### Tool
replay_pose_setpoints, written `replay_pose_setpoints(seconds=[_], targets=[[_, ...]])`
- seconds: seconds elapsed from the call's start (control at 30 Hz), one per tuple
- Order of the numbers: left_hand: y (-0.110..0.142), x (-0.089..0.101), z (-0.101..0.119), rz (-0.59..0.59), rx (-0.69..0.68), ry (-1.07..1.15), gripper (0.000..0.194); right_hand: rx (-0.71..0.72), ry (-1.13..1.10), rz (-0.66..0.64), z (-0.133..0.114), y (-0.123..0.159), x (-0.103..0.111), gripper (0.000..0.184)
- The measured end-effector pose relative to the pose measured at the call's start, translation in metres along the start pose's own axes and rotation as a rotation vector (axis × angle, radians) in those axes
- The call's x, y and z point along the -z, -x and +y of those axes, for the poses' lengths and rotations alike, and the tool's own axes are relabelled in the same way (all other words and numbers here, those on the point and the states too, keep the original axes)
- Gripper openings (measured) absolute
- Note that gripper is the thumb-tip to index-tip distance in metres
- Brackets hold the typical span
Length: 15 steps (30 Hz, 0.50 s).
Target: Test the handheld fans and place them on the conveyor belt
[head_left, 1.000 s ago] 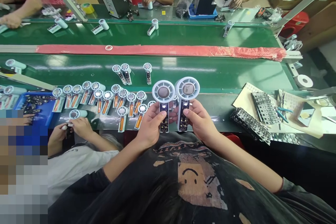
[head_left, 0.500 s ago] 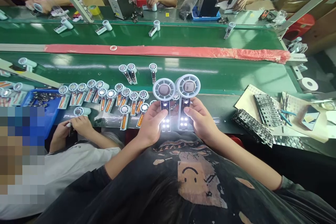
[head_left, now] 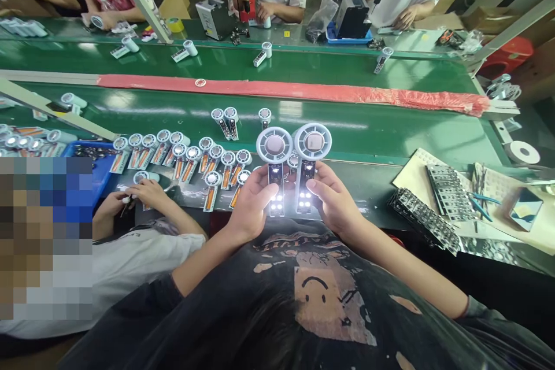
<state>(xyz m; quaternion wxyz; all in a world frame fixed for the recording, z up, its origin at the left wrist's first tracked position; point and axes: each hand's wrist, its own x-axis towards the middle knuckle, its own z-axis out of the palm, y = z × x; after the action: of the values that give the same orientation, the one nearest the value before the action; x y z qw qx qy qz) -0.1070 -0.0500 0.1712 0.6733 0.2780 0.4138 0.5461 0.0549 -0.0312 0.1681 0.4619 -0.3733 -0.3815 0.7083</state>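
In the head view my left hand (head_left: pixel 250 203) is closed around the handle of a white handheld fan (head_left: pixel 274 145), its thumb on the exposed circuit board. My right hand (head_left: pixel 336 195) grips a second handheld fan (head_left: pixel 313 141) the same way, thumb on its board. Both fans stand upright side by side in front of my chest, their round grilles facing me. Bright white lights shine on the lower part of each handle. Behind them, partly hidden, another fan head (head_left: pixel 293 159) shows. Several open-handled fans (head_left: pixel 212 180) with orange parts lie on the bench to the left.
A green conveyor (head_left: pixel 182 105) runs across, with a red-wrapped strip (head_left: pixel 277 88) along its middle. At left a co-worker's hands (head_left: pixel 150 193) work by a blue tray (head_left: pixel 97 170). Stacked circuit boards (head_left: pixel 422 217) and blue-handled pliers (head_left: pixel 480 208) lie right. Other people sit across the line.
The view has shifted slightly, so the bench and conveyor appear a little further right. Both hands still hold the lit fans in nearly the same place, with the fans slightly closer together.
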Motion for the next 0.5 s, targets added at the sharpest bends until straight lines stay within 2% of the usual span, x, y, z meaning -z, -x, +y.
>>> replay_pose_setpoints(seconds=[0.2, 0.33, 0.5], targets=[[0.004, 0.001, -0.004, -0.009, -0.06, -0.041, 0.043, -0.014, -0.029, -0.063, -0.001, 0.002, 0.001, 0.05], [0.005, 0.0, -0.009, 0.021, -0.05, -0.02, 0.046, -0.04, -0.069, -0.108, -0.005, 0.003, 0.002, 0.048], [0.005, -0.002, -0.015, 0.041, -0.036, -0.015, 0.045, -0.029, -0.037, -0.103, -0.005, 0.005, 0.007, 0.047]])
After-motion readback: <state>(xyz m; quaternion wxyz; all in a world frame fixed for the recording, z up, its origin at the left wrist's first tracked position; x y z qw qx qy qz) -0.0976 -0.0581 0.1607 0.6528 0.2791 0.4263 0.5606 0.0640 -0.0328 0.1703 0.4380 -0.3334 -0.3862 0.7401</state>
